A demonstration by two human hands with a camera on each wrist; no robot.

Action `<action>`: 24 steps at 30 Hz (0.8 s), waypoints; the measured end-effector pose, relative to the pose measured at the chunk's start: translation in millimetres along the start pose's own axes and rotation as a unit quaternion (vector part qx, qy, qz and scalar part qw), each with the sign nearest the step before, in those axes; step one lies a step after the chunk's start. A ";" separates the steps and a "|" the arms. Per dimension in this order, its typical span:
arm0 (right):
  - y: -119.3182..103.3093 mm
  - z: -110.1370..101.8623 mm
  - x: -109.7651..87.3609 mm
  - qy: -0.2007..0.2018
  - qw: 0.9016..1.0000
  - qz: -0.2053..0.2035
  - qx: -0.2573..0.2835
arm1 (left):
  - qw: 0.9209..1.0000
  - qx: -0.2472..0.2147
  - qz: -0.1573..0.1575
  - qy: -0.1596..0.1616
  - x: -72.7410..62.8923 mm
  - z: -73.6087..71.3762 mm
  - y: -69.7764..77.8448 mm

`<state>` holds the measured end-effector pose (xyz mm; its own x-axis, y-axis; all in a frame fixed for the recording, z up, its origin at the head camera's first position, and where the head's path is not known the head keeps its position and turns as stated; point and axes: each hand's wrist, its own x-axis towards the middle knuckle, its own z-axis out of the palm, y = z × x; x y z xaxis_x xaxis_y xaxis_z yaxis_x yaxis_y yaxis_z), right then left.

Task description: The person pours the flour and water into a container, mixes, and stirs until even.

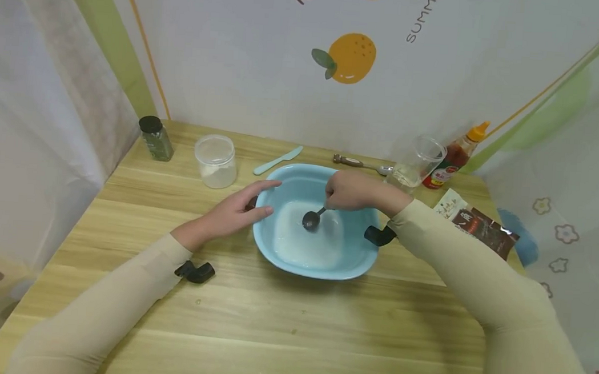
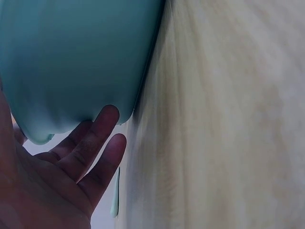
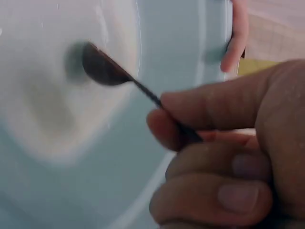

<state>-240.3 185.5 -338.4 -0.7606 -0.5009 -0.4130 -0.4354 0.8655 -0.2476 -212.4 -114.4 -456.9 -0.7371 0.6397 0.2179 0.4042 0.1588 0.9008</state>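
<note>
A light blue plastic basin (image 1: 267, 251) stands on the wooden table, its bottom covered with a whitish substance (image 1: 301, 247) that looks like liquid. My right hand (image 1: 353, 191) reaches over it and pinches the thin handle of a small dark measuring spoon (image 3: 105, 67) between thumb and index finger; the other fingers are curled in. The round spoon bowl is low in the basin, over or at the white surface. At the basin's left side, my left hand (image 1: 233, 209) holds the rim, thumb over the edge and several fingers (image 2: 97, 133) against the outer wall.
Behind the basin lie a pale blue knife (image 1: 279, 161) and a brown-handled spoon (image 1: 360, 164). A lidded jar of white powder (image 1: 215, 167) and a black-capped spice jar (image 1: 157, 141) stand left. At right are a clear cup (image 1: 418, 163), a sauce bottle (image 1: 451, 162) and packets (image 1: 482, 229).
</note>
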 end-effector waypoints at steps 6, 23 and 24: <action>1.2 -0.1 -1.0 0.008 1.000 0.002 0.009 | 1.000 -0.001 -0.005 0.002 0.6 -0.2 3.2; 12.6 -5.4 -14.2 -0.018 0.998 0.028 -0.052 | 0.999 0.035 -0.010 0.006 0.5 -0.3 2.4; 11.5 -5.6 -16.0 -0.039 0.998 0.013 -0.050 | 0.999 0.032 -0.009 0.006 0.7 -0.6 2.4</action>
<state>-235.8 203.4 -329.8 -0.7342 -0.4745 -0.4855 -0.4651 0.8725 -0.1494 -212.3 -114.0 -454.3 -0.7510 0.6273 0.2059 0.4237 0.2188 0.8790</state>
